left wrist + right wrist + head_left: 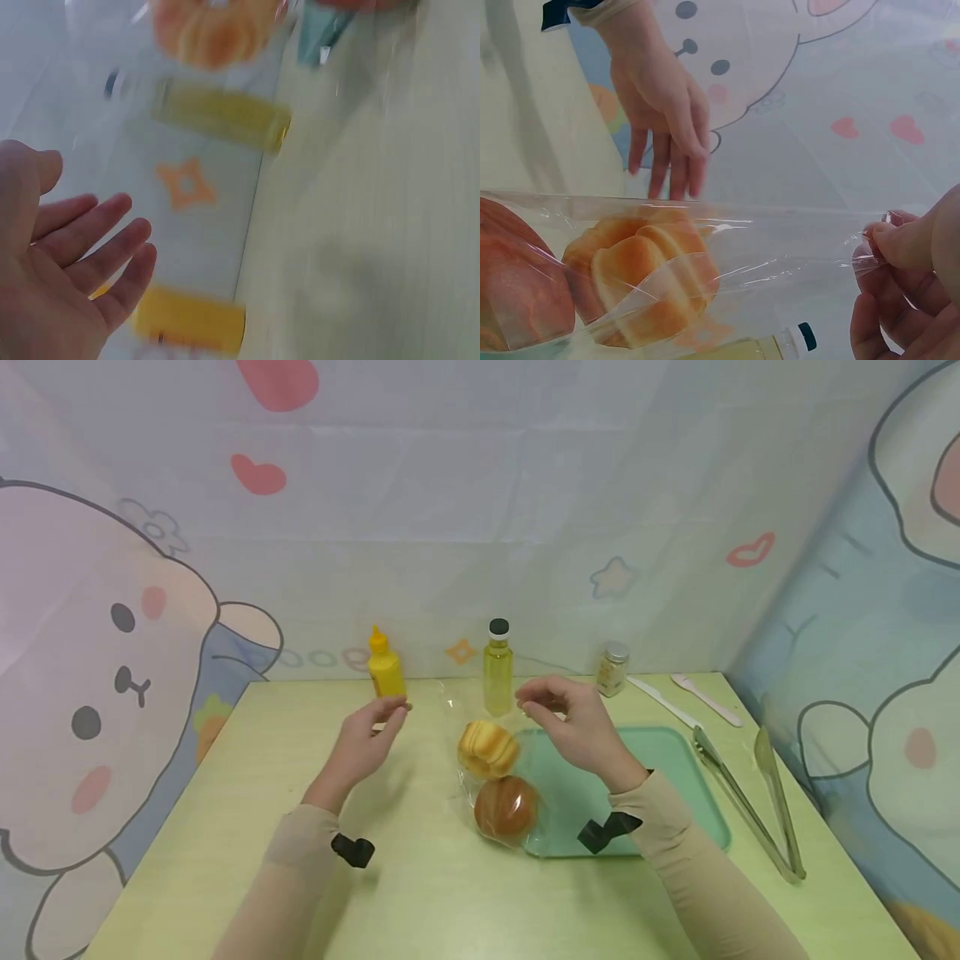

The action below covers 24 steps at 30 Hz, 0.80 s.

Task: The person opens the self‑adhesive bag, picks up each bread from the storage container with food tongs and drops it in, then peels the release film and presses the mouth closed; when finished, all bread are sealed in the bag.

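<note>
A staged tabletop set, not a real kitchen: cartoon-rabbit backdrop sheets enclose a pale green table with condiment bottles lined along its far edge.

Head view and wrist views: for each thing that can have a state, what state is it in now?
Clear plastic bag: pinched at its end, holds two bread rolls.
Right hand: pinches the bag.
Left hand: fingers relaxed, holds nothing.
Yellow squeeze bottle: upright, capped.
Oil bottle with black cap: upright, capped.
Small jar with silver lid: upright, lidded.
Metal tongs: lying flat, arms apart.
Green tray: flat on the table.
</note>
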Each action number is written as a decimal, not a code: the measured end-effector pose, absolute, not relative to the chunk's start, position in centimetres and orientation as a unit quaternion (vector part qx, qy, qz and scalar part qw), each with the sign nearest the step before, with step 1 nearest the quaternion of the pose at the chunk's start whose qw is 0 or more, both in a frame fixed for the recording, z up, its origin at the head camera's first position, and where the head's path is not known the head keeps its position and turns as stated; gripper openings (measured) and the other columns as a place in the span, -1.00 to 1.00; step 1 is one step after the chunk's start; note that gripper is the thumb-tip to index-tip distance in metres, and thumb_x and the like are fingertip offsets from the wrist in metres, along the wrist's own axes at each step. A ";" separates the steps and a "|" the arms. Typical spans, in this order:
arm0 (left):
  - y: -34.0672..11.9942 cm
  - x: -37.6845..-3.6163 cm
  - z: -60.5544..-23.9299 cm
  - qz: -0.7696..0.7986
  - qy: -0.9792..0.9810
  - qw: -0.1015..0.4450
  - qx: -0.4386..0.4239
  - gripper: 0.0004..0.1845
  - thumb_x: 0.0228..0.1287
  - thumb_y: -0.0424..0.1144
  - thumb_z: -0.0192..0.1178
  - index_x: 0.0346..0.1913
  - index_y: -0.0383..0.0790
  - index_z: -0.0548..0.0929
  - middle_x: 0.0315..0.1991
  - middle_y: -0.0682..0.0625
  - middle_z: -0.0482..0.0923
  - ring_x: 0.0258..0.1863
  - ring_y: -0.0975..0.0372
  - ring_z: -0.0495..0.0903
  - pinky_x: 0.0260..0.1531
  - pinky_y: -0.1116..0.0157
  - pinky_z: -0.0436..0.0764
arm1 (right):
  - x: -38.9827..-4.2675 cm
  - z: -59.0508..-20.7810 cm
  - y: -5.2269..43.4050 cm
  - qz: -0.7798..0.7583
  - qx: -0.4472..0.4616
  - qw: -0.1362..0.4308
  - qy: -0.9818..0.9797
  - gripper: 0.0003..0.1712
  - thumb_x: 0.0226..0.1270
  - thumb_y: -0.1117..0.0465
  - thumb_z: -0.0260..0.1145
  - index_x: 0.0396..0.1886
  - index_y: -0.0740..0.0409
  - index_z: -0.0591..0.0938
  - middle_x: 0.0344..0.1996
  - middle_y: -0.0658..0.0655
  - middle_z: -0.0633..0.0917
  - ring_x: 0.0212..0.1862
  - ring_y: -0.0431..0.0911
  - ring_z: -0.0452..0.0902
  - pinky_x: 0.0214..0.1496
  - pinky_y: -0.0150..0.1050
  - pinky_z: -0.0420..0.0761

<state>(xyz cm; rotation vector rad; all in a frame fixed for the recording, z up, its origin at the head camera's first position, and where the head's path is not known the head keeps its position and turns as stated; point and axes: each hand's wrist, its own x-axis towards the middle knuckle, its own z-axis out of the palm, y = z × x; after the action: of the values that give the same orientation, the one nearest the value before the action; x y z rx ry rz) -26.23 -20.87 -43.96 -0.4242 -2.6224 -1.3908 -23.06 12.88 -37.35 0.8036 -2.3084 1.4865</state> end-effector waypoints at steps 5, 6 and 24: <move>-16.1 -26.9 -43.5 -0.563 -0.808 0.000 -0.172 -0.42 0.74 -0.12 -0.05 0.61 -0.30 0.19 0.32 -0.27 0.59 0.31 -0.13 0.59 0.28 -0.16 0.56 | -22.9 -37.3 13.0 0.524 0.280 0.131 -0.794 -0.86 0.50 0.41 0.34 -0.05 0.24 0.76 -0.16 0.17 0.80 -0.12 0.06 0.76 -0.01 -0.20 0.75; -15.6 -27.0 -43.4 -0.578 -0.799 -0.001 -0.166 -0.43 0.74 -0.13 -0.05 0.61 -0.29 0.20 0.28 -0.29 0.61 0.27 -0.12 0.61 0.27 -0.15 0.57 | -23.0 -37.4 13.1 0.525 0.280 0.130 -0.793 -0.87 0.50 0.41 0.34 -0.06 0.25 0.75 -0.16 0.17 0.80 -0.12 0.07 0.76 -0.01 -0.20 0.75; -18.5 -24.5 -41.5 -0.645 -0.709 0.180 -0.223 -0.89 0.42 -0.48 0.33 -0.10 -0.46 0.78 -0.18 0.10 0.81 -0.19 0.15 0.77 -0.09 0.36 0.73 | -23.7 -38.1 14.0 0.597 0.218 0.117 -0.763 -0.83 0.45 0.37 0.41 -0.01 0.30 0.74 -0.12 0.25 0.76 -0.15 -0.18 0.72 -0.08 -0.33 0.72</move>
<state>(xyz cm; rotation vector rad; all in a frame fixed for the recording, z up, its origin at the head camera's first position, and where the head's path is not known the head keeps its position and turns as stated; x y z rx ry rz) -24.54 -18.53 -41.53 -0.6311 -2.0023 -1.8216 -23.65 13.99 -38.12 0.6375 -2.2326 1.7477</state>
